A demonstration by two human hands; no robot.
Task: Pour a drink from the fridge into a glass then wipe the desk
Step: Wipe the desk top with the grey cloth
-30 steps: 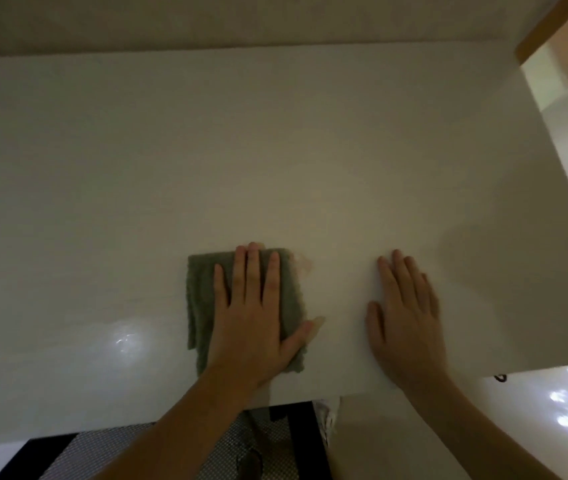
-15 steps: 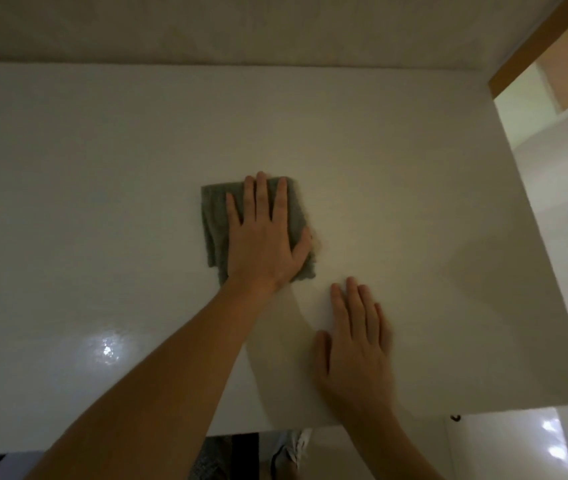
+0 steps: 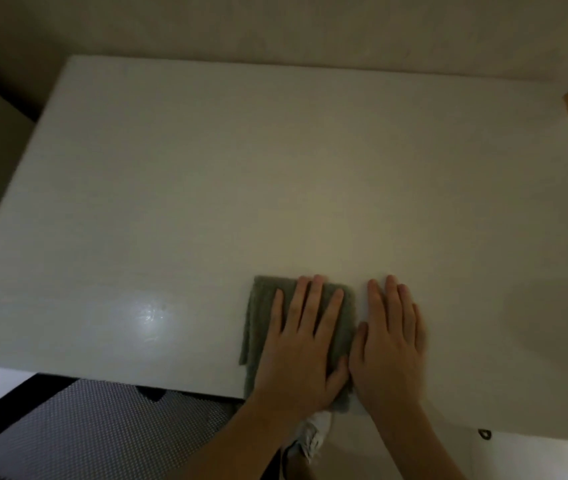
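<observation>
Cloth (image 3: 265, 317), grey-green and folded, lies at the white desk's (image 3: 206, 185) near edge under the flat left hand (image 3: 301, 344); right hand (image 3: 388, 344) rests flat beside it, both grips wide, holding nothing.

The left hand (image 3: 301, 344) is laid flat, palm down, with its fingers straight and slightly spread and the thumb angled out to the right. The right hand (image 3: 388, 344) is likewise held flat just beside it, palm down, fingers straight and close together, its thumb nearly meeting the left thumb. Both bare forearms are extended up from the lower edge of the view, converging toward the hands.
</observation>
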